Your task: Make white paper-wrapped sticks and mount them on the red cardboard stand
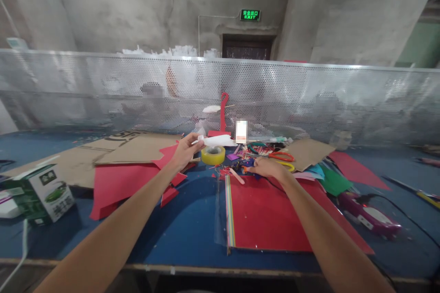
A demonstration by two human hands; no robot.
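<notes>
My left hand (190,149) pinches a white, leaf-shaped piece of paper (218,140) by its left end and holds it above a roll of yellow tape (213,155). Fingers of my right hand (270,167) are closed on what looks like a dark blue glue gun (248,163) with an orange part, mostly hidden by the hand. A dark cord trails under the right wrist. Below that hand lies a stack of coloured paper (268,215) with a red sheet on top. Small paper scraps and a pale pink stick (237,176) lie between the hands.
Brown cardboard (130,149) and red paper (123,183) cover the left side. A green-white box (48,192) stands at front left. Scissors with orange handles (282,156), a purple power strip (369,215) and a knife (409,187) lie right. A perforated metal screen (192,87) closes the back.
</notes>
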